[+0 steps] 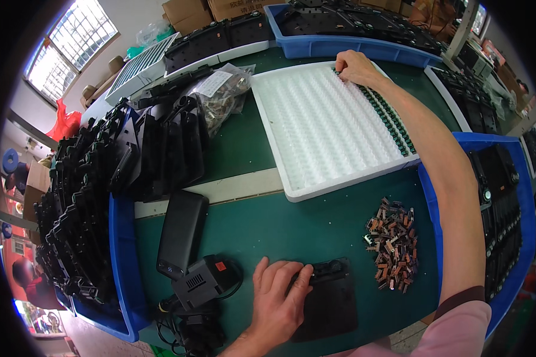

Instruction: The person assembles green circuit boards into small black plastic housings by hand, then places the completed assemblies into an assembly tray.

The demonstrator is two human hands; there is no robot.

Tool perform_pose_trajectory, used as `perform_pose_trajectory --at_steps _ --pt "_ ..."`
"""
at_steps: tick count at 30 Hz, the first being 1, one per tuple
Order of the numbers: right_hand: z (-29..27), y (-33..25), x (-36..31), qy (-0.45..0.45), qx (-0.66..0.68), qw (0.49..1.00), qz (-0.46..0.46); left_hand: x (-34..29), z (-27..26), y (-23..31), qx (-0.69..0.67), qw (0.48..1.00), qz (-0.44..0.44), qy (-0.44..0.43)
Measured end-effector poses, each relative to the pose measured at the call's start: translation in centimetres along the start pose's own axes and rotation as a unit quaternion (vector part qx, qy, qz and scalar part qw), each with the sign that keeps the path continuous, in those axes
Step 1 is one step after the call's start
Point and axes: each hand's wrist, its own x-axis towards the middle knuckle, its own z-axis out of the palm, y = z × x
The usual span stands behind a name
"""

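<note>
Curled over the left edge of a black panel (327, 303), the left hand (280, 294) has its fingers bunched beside the raised strip at the panel's far end; whether they grip it or only rest there cannot be told. The right arm reaches across the bench (268, 232) to a white tray (315, 119), where the right hand (358, 68) is bent, fingertips drawn together and pointing down by the far end of the green parts (391, 123). Anything pinched between them is hidden.

Work appears to be under way on this one panel, though no fitting can be made out as finished. Green parts line only the right side of the tray and the many other rows stand bare, so few seem left there, if the tray is being emptied; one view cannot settle that. A heap of loose metal parts (392, 247) lies right of the panel, apparently unused so far. Many similar black pieces (77, 214) crowd the left crate (120, 256), and others (500, 238) fill the right crate (488, 139); which are done is unclear.

As for its looks, the panel lies flat on the near part of the bench, dark, smooth and roughly rectangular, with rounded near corners. Its strip is bumpy and has roundish shapes, too dark for finer detail.
</note>
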Motion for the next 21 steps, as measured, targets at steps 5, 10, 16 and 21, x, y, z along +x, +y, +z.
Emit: perform_pose_trajectory --at_steps 5,10,16,21 --pt "-0.8 0.6 -0.2 -0.016 0.075 0.997 -0.010 -0.3 0.0 0.0 0.003 1.000 -0.006 0.003" --pt "-2.6 1.1 -1.2 0.083 0.122 0.987 -0.067 0.1 0.2 -0.2 -0.018 0.999 0.023 0.034" --pt "-5.1 -5.9 -6.6 -0.075 0.215 0.970 -0.089 0.3 0.7 -0.7 -0.007 0.998 0.031 0.053" --pt "-7.9 -13.9 -18.4 -0.249 0.325 0.912 -0.036 -0.2 0.9 -1.0 -0.016 0.994 0.062 0.090"
